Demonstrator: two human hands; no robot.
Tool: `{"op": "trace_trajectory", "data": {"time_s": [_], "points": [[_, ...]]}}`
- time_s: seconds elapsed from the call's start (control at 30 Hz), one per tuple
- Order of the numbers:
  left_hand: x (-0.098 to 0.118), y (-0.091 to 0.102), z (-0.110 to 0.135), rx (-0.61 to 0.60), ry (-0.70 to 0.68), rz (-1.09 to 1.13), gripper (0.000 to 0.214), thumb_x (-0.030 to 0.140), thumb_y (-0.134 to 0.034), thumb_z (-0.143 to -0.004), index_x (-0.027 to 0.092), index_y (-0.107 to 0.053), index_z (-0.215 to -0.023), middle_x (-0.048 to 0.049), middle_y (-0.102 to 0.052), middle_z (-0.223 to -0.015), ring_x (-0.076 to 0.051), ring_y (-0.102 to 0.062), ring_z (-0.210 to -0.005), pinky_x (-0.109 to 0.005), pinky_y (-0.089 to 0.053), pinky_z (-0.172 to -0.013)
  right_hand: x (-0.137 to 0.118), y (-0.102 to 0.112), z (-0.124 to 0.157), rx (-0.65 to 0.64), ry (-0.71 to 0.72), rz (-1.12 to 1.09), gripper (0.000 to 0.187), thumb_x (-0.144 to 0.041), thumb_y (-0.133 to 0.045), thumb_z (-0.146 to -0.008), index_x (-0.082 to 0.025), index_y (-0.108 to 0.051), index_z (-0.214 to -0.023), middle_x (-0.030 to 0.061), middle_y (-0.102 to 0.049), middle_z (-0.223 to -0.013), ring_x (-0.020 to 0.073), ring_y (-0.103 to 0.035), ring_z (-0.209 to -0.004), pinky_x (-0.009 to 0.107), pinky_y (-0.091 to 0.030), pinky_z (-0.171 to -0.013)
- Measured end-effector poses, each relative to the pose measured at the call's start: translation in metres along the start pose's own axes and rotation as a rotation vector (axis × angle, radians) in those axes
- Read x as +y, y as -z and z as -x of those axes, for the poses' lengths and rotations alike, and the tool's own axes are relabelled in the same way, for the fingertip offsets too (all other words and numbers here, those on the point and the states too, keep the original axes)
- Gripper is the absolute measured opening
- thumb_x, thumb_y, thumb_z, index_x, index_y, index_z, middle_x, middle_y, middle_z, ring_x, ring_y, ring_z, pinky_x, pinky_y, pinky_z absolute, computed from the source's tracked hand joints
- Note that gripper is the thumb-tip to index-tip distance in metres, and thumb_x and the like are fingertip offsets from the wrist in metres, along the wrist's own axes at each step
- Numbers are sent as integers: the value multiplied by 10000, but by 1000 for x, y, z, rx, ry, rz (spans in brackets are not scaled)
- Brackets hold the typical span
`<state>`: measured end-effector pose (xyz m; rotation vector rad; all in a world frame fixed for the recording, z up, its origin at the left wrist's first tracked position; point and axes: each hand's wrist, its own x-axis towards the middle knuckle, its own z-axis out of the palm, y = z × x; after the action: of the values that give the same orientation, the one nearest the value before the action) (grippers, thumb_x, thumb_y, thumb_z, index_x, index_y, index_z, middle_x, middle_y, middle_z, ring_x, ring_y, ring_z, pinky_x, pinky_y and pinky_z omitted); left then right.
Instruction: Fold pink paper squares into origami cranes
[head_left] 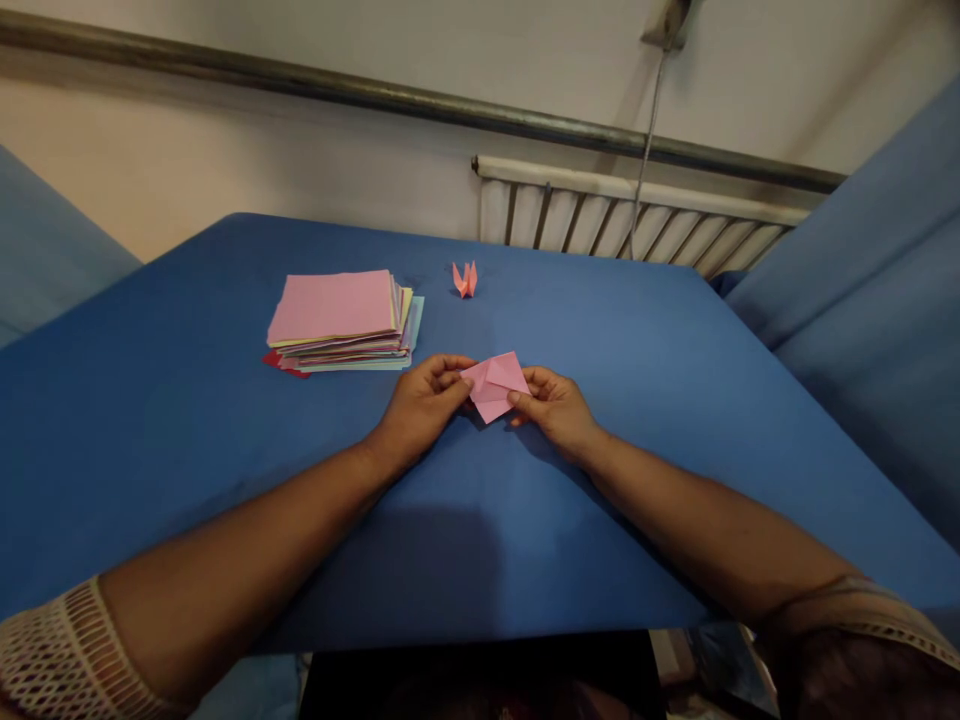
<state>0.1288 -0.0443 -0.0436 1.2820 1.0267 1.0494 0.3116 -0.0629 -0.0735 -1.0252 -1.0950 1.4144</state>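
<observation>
A small pink folded paper (496, 384) is held between both hands just above the blue table, its folded flaps facing up. My left hand (427, 400) pinches its left corner, thumb on top and fingers behind. On the other side my right hand (556, 408) grips the right edge, with the thumb pressed on the lower flap. Parts of the fingers are hidden behind the paper. Farther back stands a small orange-pink origami figure (465, 280) with upright points.
A stack of coloured paper sheets (337, 305), pink on top, lies at the back left, with a red piece (289, 365) sticking out beneath. The blue-covered table (225, 430) reaches back to a wall with a radiator (585, 215) and a pipe (375, 95). Blue curtains (892, 290) hang at the sides.
</observation>
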Motion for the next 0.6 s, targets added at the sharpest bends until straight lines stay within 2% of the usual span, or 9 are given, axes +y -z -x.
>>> {"op": "trace_trajectory", "data": {"time_s": [0.13,0.33,0.5,0.6], "points": [[2,1,1,-33,70,69,392,304,-749,-713,137,-618,-1043,32,-652,-652,-94,-572,-560,-232,-466,-599,-1,3,2,-26,-10,8,356,-428,-795,-691,-178,-652,-900,21,-699,-796,127,-644,-663,242,-538,-530],[-2,0,1,-80,55,-9,420,253,-767,-658,139,-606,-1029,0,-699,-787,-106,-613,-638,-238,-481,-639,-5,1,6,2,-10,43,434,-601,-684,-771,-168,-662,-805,1,-638,-684,94,-573,-536,234,-532,-484],[-1,4,5,-113,-131,-223,434,279,-702,-776,187,-582,-1182,17,-666,-799,-106,-581,-658,-228,-446,-616,-6,3,2,0,-77,-32,435,-592,-685,-776,-158,-652,-757,17,-642,-629,104,-575,-492,227,-504,-437],[-1,3,9,-148,-244,-376,235,310,-654,-836,197,-661,-1041,-11,-672,-900,-127,-603,-778,-258,-474,-730,-5,4,1,20,-75,-70,400,-550,-687,-786,-160,-639,-711,8,-628,-607,92,-549,-461,218,-487,-422]]}}
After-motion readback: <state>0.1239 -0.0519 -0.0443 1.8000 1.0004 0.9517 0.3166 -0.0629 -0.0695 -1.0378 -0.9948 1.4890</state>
